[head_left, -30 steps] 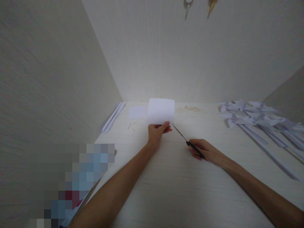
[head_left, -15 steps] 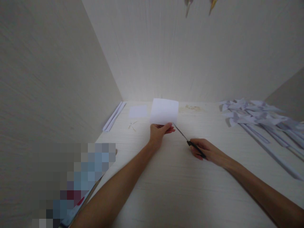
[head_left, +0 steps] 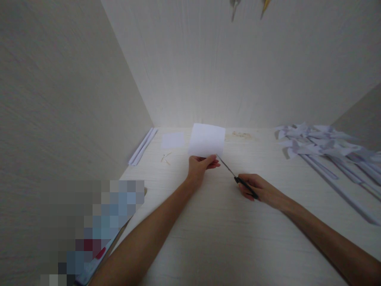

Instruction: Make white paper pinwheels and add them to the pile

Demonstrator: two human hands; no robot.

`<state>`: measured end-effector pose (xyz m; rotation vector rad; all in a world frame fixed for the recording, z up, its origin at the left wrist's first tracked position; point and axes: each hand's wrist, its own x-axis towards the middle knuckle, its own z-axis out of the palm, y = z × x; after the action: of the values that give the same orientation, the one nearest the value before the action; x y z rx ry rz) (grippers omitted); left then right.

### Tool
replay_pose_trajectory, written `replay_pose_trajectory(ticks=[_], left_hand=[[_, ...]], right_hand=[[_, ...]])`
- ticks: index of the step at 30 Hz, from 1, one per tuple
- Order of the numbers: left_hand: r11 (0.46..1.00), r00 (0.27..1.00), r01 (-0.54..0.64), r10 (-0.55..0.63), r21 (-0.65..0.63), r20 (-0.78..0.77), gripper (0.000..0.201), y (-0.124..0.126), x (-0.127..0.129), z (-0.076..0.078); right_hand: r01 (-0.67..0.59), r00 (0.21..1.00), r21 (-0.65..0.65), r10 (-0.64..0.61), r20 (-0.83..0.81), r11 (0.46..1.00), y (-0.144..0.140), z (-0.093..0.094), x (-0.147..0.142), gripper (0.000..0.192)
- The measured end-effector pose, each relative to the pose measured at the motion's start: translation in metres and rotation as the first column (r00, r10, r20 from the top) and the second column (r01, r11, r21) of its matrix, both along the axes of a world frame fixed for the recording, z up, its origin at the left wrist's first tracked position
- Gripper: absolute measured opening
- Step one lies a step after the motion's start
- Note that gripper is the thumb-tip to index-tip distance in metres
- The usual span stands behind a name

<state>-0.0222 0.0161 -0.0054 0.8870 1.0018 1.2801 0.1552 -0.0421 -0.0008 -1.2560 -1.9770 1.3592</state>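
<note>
Pale wood-grain walls close in on the left and at the back of the frame, and a matching light worktop [head_left: 226, 238] runs from the lower edge up to the back wall. At the centre of the frame, the left hand [head_left: 199, 168] reaches forward and pinches the lower edge of a white sheet of paper [head_left: 207, 140] between thumb and fingers, holding it upright above the worktop. Just to the right and a little lower, the right hand [head_left: 258, 190] is closed around the black handles of a pair of scissors [head_left: 235, 178]. Their thin blades point up and left, with the tips at the lower right corner of the sheet; whether the blades are parted cannot be told.

Left of the held sheet, a smaller white paper square [head_left: 173, 140] lies flat on the worktop, with a few thin sticks [head_left: 165, 158] just below it. Further left, long folded paper strips [head_left: 143, 145] lie along the foot of the left wall. At the right of the frame, a heap of white paper pinwheels [head_left: 321, 143] on long stems spreads across the worktop. A blurred, pixelated patch covers the lower left corner.
</note>
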Motion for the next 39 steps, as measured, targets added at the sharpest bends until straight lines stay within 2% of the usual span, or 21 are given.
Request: replay_pose_trajectory(ticks=[17,30,36,39], left_hand=[[0.999,0.997,0.031,-0.028,-0.028,0.073,0.018,-0.0020,0.0003,0.0022],[0.998,0.997,0.061,-0.059,-0.028,0.049,0.019,-0.0021,0.0003,0.0031],[1.000,0.991,-0.005,0.009,-0.030,0.134,0.018,-0.0007,-0.0004,0.0036],[0.998,0.992,-0.048,0.052,-0.032,0.117,0.018,0.0001,-0.0010,0.0039]], right_hand=[[0.014,1.000,0.020,-0.015,0.025,1.000,-0.0003,0.0006,-0.0009,0.036],[0.013,1.000,0.006,-0.013,0.017,1.000,0.0002,0.0007,-0.0012,0.034],[0.035,0.999,-0.006,-0.035,-0.004,0.999,-0.0004,-0.0013,-0.0023,0.032],[0.040,0.999,-0.010,-0.040,0.001,0.999,-0.0007,-0.0012,-0.0023,0.033]])
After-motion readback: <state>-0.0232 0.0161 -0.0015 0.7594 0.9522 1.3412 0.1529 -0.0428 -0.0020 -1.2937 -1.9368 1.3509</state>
